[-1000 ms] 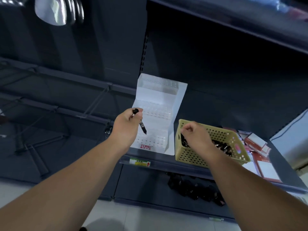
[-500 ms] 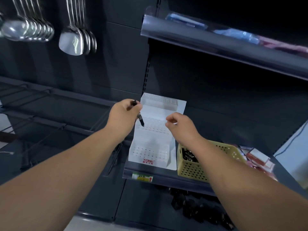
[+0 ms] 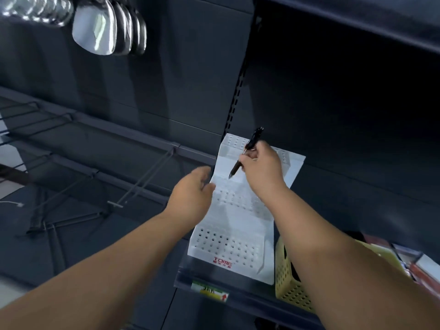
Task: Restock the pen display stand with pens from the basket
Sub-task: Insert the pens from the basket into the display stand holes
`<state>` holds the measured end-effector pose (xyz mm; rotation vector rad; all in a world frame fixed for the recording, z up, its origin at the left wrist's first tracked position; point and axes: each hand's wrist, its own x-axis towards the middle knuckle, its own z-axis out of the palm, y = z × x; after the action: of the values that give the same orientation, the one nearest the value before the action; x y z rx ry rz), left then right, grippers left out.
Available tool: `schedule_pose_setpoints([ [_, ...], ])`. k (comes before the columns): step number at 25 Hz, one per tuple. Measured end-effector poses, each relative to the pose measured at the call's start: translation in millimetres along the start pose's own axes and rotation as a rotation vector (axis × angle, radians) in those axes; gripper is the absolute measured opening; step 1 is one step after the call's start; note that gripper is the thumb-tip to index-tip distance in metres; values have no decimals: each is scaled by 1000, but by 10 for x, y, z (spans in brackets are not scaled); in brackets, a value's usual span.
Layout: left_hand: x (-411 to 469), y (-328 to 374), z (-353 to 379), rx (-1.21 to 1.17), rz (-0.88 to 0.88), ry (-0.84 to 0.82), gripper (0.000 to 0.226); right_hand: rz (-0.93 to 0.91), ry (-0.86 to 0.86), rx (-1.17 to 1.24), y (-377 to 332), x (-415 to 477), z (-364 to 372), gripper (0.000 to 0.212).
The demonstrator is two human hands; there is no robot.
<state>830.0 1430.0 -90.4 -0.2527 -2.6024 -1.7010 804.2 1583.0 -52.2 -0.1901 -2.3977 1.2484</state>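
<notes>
A white tiered pen display stand (image 3: 228,248) with rows of small holes stands on the dark shelf. My right hand (image 3: 262,167) is shut on a black pen (image 3: 247,151), held tilted with its tip down over the stand's upper tier. My left hand (image 3: 192,196) rests against the stand's left edge at the middle tier, fingers loosely curled with nothing in them. The yellow perforated basket (image 3: 288,289) sits right of the stand, mostly hidden behind my right forearm.
Several metal ladles (image 3: 100,27) hang at the top left. Wire hooks and rails (image 3: 133,186) jut out left of the stand. A dark shelf (image 3: 357,17) overhangs at the upper right. Red and white packets (image 3: 409,260) lie right of the basket.
The pen has passed from my left hand to my right hand. My left hand has dropped to the stand's left edge, and my right hand has risen over the upper tier.
</notes>
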Motion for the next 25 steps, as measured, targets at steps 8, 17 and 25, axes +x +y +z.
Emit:
schedule_pose_setpoints([
  [8, 286, -315, 52, 277, 44, -199, 39, -5, -53, -189, 241, 286, 476, 13],
  [17, 463, -586, 125, 345, 29, -304, 48, 74, -24, -510, 359, 260, 726, 17],
  [25, 456, -628, 118, 295, 5, -314, 51, 146, -51, -585, 373, 272, 774, 17],
])
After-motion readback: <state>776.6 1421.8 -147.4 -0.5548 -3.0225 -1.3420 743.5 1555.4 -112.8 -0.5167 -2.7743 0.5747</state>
